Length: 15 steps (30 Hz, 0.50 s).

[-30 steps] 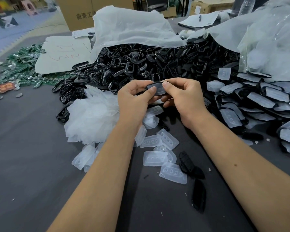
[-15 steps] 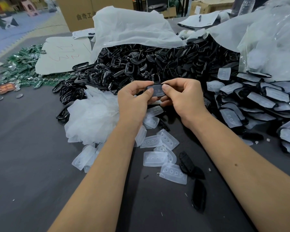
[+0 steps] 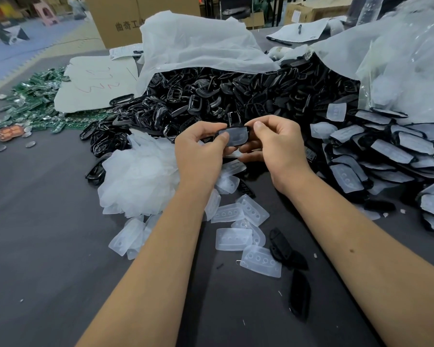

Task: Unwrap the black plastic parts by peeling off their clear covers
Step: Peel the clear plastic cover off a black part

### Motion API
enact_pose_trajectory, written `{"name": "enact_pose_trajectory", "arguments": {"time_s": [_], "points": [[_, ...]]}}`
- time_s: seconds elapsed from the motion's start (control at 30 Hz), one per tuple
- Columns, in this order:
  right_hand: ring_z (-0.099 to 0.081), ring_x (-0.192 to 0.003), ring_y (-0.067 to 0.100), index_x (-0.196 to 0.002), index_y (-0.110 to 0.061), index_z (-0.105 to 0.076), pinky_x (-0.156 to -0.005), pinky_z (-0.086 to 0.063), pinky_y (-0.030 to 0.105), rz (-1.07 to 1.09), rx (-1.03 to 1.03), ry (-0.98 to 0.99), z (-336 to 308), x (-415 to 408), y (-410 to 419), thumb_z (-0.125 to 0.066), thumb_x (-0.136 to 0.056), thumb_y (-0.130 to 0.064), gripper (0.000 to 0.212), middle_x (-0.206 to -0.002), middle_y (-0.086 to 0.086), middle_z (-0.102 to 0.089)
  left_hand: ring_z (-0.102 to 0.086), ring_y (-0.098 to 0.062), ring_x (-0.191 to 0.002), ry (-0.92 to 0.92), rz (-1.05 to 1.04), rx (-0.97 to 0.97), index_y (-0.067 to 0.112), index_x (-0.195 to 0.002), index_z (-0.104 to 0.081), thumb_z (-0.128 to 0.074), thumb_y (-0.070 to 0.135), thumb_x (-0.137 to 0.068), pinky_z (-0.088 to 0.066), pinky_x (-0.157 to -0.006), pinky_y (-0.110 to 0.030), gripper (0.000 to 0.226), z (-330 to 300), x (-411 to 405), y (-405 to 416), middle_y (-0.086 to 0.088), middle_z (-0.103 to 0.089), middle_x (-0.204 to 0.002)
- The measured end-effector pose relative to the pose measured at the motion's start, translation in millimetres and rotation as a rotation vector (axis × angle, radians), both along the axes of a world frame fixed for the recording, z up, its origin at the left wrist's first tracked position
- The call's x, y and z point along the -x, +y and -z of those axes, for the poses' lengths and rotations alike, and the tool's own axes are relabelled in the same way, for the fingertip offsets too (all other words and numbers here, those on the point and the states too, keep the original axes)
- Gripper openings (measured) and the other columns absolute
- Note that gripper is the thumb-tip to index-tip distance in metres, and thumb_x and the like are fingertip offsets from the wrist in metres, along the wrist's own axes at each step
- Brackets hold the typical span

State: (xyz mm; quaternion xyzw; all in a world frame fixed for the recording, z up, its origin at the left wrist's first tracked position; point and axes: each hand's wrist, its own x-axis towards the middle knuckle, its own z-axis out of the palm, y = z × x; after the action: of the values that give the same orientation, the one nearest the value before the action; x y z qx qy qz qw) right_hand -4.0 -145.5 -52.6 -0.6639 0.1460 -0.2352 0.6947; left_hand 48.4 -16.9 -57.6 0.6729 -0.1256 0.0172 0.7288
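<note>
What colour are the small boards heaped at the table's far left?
Green, with some silvery bits among the boards, seen in the head view.

Covered stack (image 3: 396,156) cut off rightward

Single head-worn view, facing forward and down, close over the table (image 3: 35,246)

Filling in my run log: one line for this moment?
step: peeling | left hand: holds black part | right hand: holds its other end | clear cover: still on
</note>
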Motion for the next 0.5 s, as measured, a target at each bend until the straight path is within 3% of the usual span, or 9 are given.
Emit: {"name": "enact_pose_trajectory", "arguments": {"time_s": [0.13, 0.27, 0.33, 0.5], "points": [[-0.072, -0.061, 0.018, -0.091, -0.009, -0.067, -0.053, -0.062, 0.037, 0.105, 0.183, -0.025, 3.2, 2.3, 0.2, -0.062, -0.098, -0.006, 0.010, -0.081, 0.010, -0.071, -0.077, -0.016, -0.069, -0.041, -0.012, -0.017, 0.005, -0.092, -0.075, -0.071, -0.008, -0.091, -0.063, -0.068, -0.030, 0.014, -0.6, 2.0, -1.1, -0.001, -0.076, -0.086], [-0.073, -0.059, 0.018, -0.086, -0.013, -0.070, -0.051, -0.062, 0.040, 0.226, 0.398, -0.038, 5.9, 2.2, -0.3, -0.069, -0.094, -0.007, 0.010, -0.074, 0.002, -0.071, -0.077, -0.015, -0.067, -0.070, -0.001, -0.051, 0.002, -0.095, -0.073, -0.071, -0.005, -0.092, -0.066, -0.072, -0.038, 0.008, 0.8, 4.0, -1.8, 0.013, -0.075, -0.075], [-0.073, -0.058, 0.017, -0.087, -0.013, -0.071, -0.050, -0.062, 0.039, 0.237, 0.400, -0.046, 6.0, 1.8, -0.6, -0.071, -0.093, -0.006, 0.009, -0.073, 0.001, -0.071, -0.077, -0.015, -0.068, -0.078, 0.020, -0.059, 0.001, -0.098, -0.072, -0.071, -0.004, -0.093, -0.066, -0.074, -0.041, 0.008, 0.8, 4.7, -1.9, 0.014, -0.075, -0.072], [-0.074, -0.060, 0.019, -0.095, -0.008, -0.074, -0.051, -0.060, 0.034, 0.139, 0.221, -0.045, 4.4, 0.3, 0.0, -0.063, -0.098, -0.004, 0.012, -0.075, 0.007, -0.074, -0.077, -0.016, -0.072, -0.055, 0.059, 0.011, 0.006, -0.092, -0.075, -0.069, -0.009, -0.092, -0.063, -0.067, -0.030, 0.015, -1.1, 3.3, -0.6, 0.003, -0.074, -0.084]]}}
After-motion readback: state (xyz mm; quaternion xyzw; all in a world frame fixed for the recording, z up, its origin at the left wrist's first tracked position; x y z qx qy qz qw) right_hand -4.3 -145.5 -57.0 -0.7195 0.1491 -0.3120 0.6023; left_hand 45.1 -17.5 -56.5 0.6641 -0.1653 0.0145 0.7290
